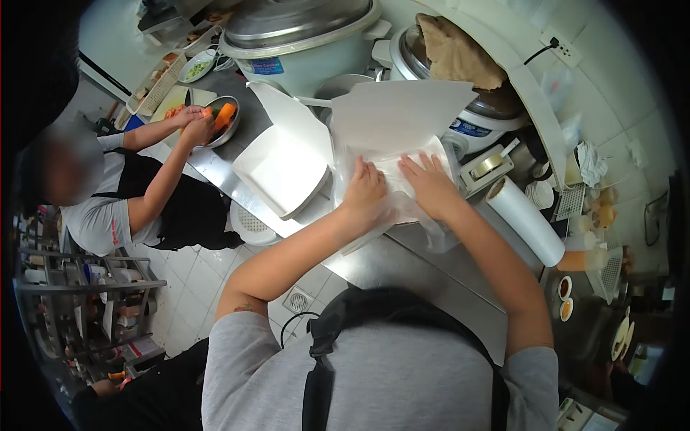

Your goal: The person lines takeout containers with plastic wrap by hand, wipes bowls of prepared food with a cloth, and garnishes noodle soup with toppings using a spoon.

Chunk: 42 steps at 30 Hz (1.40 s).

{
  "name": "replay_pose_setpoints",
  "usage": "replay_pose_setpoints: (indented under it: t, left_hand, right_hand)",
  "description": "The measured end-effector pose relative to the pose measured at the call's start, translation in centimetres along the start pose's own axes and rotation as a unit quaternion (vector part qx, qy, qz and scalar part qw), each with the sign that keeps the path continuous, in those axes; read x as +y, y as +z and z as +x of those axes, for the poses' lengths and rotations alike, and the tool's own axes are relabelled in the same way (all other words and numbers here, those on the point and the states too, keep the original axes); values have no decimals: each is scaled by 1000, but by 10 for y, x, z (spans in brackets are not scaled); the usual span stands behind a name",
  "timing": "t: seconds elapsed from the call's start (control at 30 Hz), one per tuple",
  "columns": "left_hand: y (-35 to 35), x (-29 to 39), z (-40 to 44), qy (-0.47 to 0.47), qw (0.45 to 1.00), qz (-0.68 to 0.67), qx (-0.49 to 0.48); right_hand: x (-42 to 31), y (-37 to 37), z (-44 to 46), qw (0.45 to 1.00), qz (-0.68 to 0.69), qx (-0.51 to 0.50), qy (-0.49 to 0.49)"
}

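Note:
An open white cardboard box [402,126] stands on the steel counter, its lid raised at the back. Translucent plastic film [440,233] lines it and hangs over the front edge. My left hand [366,188] rests on the film at the box's left side, fingers spread. On the right, my right hand [431,185] presses flat on the film with its fingers apart. A second open white box [282,169], its inside bare, sits just left of my left hand.
Rice cookers [295,61] line the back. A tape dispenser [487,167] and a large plastic roll [526,223] lie to the right. At the left, a co-worker [118,190] handles orange pieces over a metal bowl [231,115]. Sauce cups [566,298] sit far right.

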<state>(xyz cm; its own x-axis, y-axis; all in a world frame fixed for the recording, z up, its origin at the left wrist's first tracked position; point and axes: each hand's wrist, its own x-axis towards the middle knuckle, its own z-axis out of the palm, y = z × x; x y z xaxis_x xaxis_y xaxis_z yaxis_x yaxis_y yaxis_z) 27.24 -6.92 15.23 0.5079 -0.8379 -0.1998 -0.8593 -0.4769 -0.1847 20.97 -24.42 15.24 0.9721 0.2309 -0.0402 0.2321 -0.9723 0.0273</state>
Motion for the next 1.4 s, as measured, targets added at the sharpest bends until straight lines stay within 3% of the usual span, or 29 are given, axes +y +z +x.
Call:
replay_pose_setpoints:
  t: [0.07, 0.17, 0.23, 0.33, 0.37, 0.43, 0.53, 0.57, 0.67, 0.77, 0.9, 0.97, 1.0, 1.07, 1.1, 1.2, 1.23, 1.3, 1.4]
  left_hand:
    - [4, -3, -5, -26, 996, 71, 37]
    - [16, -13, -1, -21, 995, 94, 41]
    - [9, -12, 0, -17, 996, 88, 2]
    - [17, -16, 3, -14, 997, 73, 36]
    - [20, -20, 2, 8, 998, 19, 66]
    - [12, -35, -6, 51, 987, -90, 127]
    - [-4, -62, -38, 68, 935, -299, 176]
    - [11, -68, -48, 85, 918, -312, 229]
    - [32, -58, -71, 75, 919, -299, 245]
    - [0, -43, -93, 40, 928, -300, 217]
    - [4, -38, -94, 39, 866, -404, 293]
    - [25, -41, -87, 31, 807, -481, 342]
    - [24, -39, -84, -49, 780, -521, 345]
    - [21, -26, -74, -206, 704, -587, 342]
    - [19, -22, -68, -225, 681, -601, 352]
    - [11, -18, -48, -279, 608, -638, 380]
    - [12, -18, -44, -280, 582, -653, 397]
    - [4, -12, -47, -292, 614, -612, 405]
    - [4, -12, -47, -320, 638, -569, 408]
  right_hand:
    - [11, 33, -3, 998, -27, 25, 48]
    - [0, 24, -5, 992, -33, -25, 119]
    - [-3, 14, -6, 992, -45, -44, 114]
    - [5, 16, -6, 997, -7, -22, 75]
    - [10, 17, -8, 998, 14, -5, 58]
    - [15, -8, -21, 978, 185, 25, 94]
    - [33, -24, -52, 973, 222, 17, 60]
    - [39, -25, -65, 979, 200, 3, 38]
    - [43, -39, -91, 987, 157, -17, -23]
    - [31, -51, -94, 986, 164, 0, -18]
    - [32, -41, -95, 971, 231, 61, -21]
    - [40, 2, -93, 919, 343, 188, 51]
    - [37, 9, -89, 880, 395, 250, 87]
    - [31, 23, -87, 760, 557, 276, 190]
    - [26, 25, -82, 686, 627, 283, 237]
    - [21, 31, -67, 596, 647, 371, 298]
    - [21, 33, -64, 592, 638, 382, 311]
    - [21, 34, -60, 581, 619, 404, 341]
    - [17, 34, -52, 623, 556, 398, 379]
